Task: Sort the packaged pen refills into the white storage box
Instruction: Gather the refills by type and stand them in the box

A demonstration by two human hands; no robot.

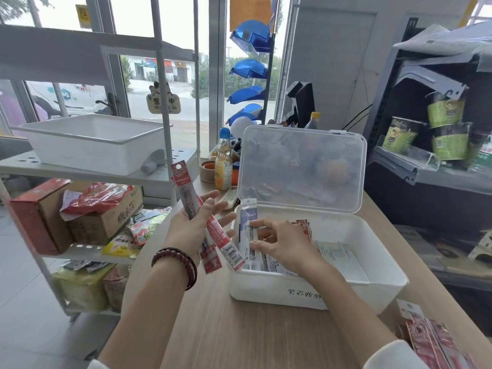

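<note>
box (383, 278): white matt plastic | lid (300, 166): clear frosted plastic | refills (213, 230): glossy film packs | table (239, 328): smooth wood-grain

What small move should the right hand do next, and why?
Probably the right hand should settle the blue-and-white pack down at the left end of the white box and let go: it pinches that pack, which stands above the rim, while the left hand holds red packs waiting.

Printed on white storage box (266, 290): "笔芯收纳"; hanging sign (163, 103): "营…中".
</note>
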